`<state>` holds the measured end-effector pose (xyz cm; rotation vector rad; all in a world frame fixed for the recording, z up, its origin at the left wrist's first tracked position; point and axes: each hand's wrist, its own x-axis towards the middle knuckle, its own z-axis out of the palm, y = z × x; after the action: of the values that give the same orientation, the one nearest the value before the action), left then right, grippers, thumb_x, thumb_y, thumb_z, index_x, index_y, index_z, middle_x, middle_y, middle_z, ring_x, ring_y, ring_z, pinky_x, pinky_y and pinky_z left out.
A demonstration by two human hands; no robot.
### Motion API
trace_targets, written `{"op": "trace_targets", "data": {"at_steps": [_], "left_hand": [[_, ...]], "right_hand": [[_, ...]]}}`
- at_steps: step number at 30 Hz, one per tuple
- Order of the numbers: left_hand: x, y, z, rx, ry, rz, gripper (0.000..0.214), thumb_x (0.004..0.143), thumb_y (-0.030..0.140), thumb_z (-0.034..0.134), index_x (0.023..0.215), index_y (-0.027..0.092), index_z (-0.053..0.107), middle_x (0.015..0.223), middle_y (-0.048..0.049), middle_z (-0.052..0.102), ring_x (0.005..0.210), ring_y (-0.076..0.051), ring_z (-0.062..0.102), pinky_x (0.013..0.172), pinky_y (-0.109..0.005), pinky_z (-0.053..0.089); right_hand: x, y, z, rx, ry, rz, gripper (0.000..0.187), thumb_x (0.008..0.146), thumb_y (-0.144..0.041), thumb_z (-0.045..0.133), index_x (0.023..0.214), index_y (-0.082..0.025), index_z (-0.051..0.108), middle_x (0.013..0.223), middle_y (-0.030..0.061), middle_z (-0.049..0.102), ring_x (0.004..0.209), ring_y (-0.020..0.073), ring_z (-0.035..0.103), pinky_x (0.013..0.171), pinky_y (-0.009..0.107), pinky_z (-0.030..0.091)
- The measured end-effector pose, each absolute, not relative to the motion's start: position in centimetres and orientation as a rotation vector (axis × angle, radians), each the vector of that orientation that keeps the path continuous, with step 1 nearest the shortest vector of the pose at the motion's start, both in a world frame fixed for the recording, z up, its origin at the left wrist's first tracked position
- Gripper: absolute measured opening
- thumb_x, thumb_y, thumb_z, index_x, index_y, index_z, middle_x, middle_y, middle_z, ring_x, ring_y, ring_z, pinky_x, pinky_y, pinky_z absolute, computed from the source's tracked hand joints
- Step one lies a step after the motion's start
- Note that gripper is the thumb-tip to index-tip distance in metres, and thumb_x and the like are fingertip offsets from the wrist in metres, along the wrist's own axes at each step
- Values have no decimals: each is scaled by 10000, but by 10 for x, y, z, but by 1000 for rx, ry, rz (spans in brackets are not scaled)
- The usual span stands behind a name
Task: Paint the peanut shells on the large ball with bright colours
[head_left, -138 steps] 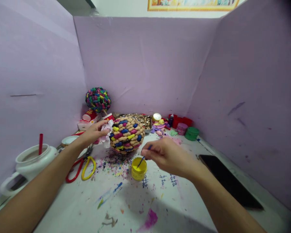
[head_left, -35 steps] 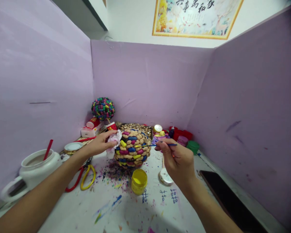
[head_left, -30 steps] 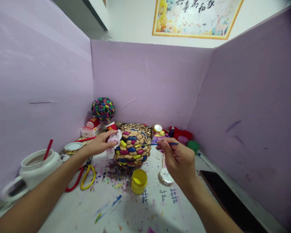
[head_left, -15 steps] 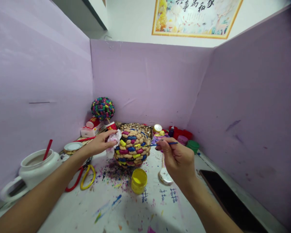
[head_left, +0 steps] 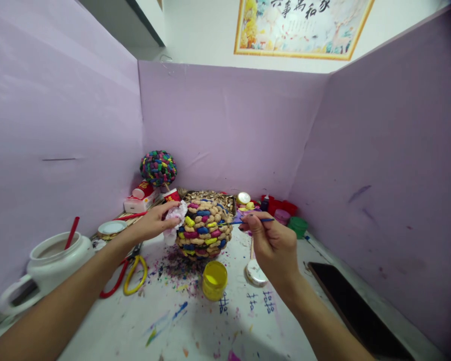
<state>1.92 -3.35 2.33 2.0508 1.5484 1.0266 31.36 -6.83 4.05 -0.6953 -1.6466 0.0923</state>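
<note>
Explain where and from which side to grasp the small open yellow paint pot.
Probably pinch the small open yellow paint pot around its round side wall from the near side: it stands upright, lidless, paint inside, and the painted peanut-shell ball crowds its far side.

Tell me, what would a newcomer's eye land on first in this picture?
The mound of peanut shells, partly painted pink, blue and yellow, at the middle of the paint-spattered table. The left hand presses a crumpled tissue against it, while the right hand holds a thin brush at its right side. An open yellow paint pot stands just in front.
</note>
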Motion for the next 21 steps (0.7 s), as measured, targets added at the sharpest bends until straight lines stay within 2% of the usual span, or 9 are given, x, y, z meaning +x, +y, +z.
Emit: {"op": "trace_targets", "data": {"at_steps": [9,13,21], "left_hand": [[17,-32,21,2049,1582,1016,675,728,485,577,1293,124,501,1128,-103,656,1019,-312,594,806,-378,507],[17,-32,22,2047,1572,1030,656,723,474,586,1286,147,510,1153,-95,646,1040,-310,582,846,-395,493],[22,-37,27,2055,1586,1015,633,720,461,591,1275,161,533,1095,-91,673,985,-309,601,787,-373,509]], "right_hand": [[320,-66,43,-764,-1613,58,221,890,-296,515,785,-162,657,703,65,704,596,171,675,515,275,531],[318,-68,43,-734,-1595,109,202,893,-286,515,800,-166,648,694,54,699,600,167,673,536,278,532],[314,-70,41,-712,-1664,38,192,900,-245,498,800,-178,647,687,37,701,589,147,656,537,255,509]]}}
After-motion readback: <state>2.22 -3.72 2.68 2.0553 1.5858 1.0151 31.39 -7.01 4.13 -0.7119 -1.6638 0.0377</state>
